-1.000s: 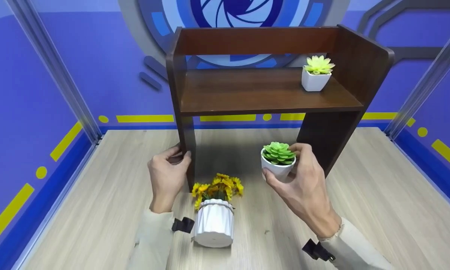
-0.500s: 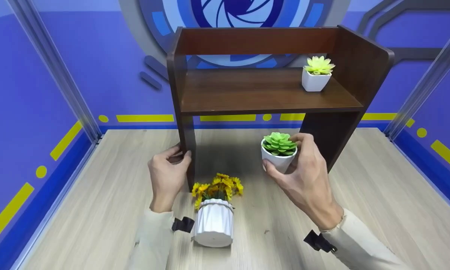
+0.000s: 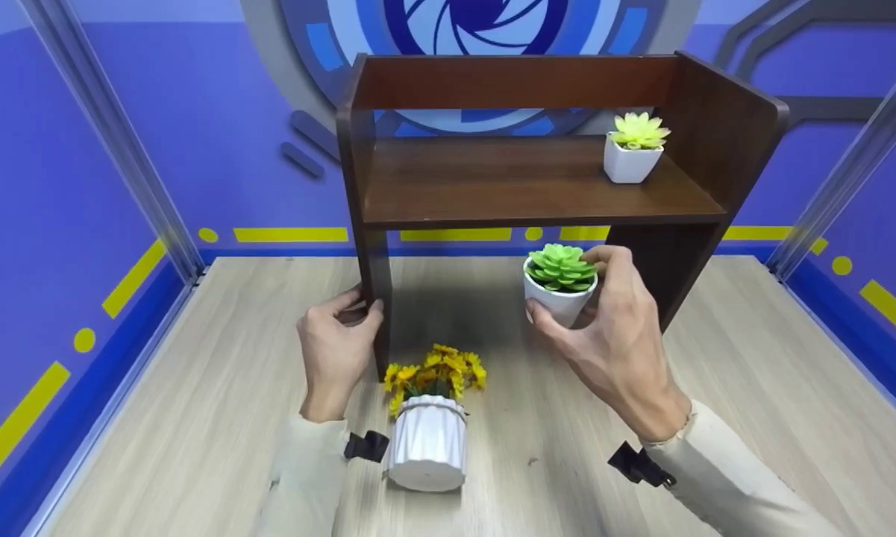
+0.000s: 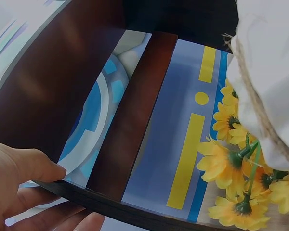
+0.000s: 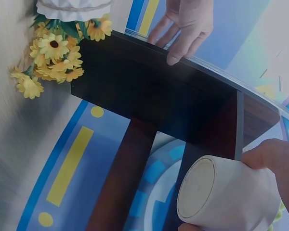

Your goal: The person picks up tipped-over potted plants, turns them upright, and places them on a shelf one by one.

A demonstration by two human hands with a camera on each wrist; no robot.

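Observation:
In the head view my right hand (image 3: 623, 335) pinches a round white pot with a green succulent (image 3: 559, 287), held in the air before the shelf's lower opening. The pot's underside (image 5: 196, 188) shows in the right wrist view. My left hand (image 3: 336, 350) grips the left side panel of the dark brown wooden shelf (image 3: 537, 183), thumb on the inner face. In the left wrist view that thumb and the fingers straddle the panel's edge. Closest to the left hand on the table is a white fluted pot of yellow flowers (image 3: 429, 440), twine tied round its rim.
A square white pot with a pale yellow-green succulent (image 3: 632, 153) stands at the right end of the upper board. The light wood table (image 3: 216, 388) is bounded by blue-purple walls with metal corner posts (image 3: 112, 142). Black clips sit at both wrists.
My right hand has raised the green succulent pot and carried it slightly farther away, nearer the upper board's front edge. The left hand keeps its grip on the side panel.

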